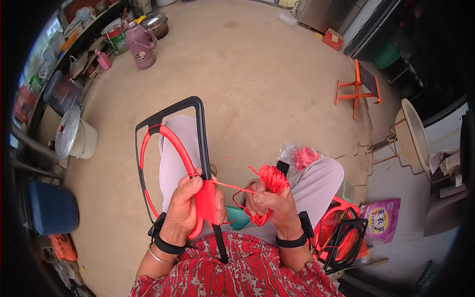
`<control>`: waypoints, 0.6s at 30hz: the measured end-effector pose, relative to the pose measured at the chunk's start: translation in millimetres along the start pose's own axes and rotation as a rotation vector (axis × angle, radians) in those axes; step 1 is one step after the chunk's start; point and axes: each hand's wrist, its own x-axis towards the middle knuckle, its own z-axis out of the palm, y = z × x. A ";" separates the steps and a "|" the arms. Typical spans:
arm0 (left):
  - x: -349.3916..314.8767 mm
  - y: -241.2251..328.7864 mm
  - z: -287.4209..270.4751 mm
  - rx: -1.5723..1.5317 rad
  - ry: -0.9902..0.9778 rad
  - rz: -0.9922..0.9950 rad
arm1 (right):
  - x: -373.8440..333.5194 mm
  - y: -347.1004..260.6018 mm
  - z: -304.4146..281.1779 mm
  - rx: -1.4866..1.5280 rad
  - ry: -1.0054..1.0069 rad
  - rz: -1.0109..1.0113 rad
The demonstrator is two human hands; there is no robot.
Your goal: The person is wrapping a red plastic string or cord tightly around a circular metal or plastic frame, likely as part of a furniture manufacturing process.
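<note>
My left hand (184, 204) is closed around a black, rounded-corner frame (200, 128) that stands tilted over my lap. Inside the frame sits a ring wrapped in red (174, 140), joined to it at the top by a black piece. Beside my left thumb, a flat band of red wrapping (205, 200) covers the side of the frame and ring. A red strand (230, 186) runs taut from that band to my right hand (274, 204), which is closed on a looped bundle of red cord (273, 178). Some right fingers are hidden behind the bundle.
A clear bag with red material (303, 157) lies beyond my right knee. More black frames (346, 235) and red rings are piled at my right, near a purple packet (381, 220). A folding stool (357, 89), lidded bucket (79, 133) and pink thermos (141, 47) stand around the floor.
</note>
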 end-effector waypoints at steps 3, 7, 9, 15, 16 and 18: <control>-1.1 1.6 3.8 0.014 -0.002 -0.015 | -3.9 -0.8 4.3 -0.003 -0.011 0.009; 1.7 8.2 16.5 0.102 0.097 -0.052 | -8.4 0.2 4.6 -0.099 0.009 0.010; 4.6 8.6 19.6 0.155 0.182 -0.090 | -9.7 1.2 5.6 -0.104 0.014 0.000; 12.4 -0.4 15.1 0.252 0.265 -0.132 | -17.5 8.8 0.8 0.021 0.098 0.015; 14.2 -0.3 13.2 0.243 0.262 -0.129 | -16.3 11.8 -2.6 -0.007 0.124 0.017; 17.4 -0.4 7.2 0.253 0.302 -0.121 | -13.0 16.9 -6.7 -0.045 0.149 0.022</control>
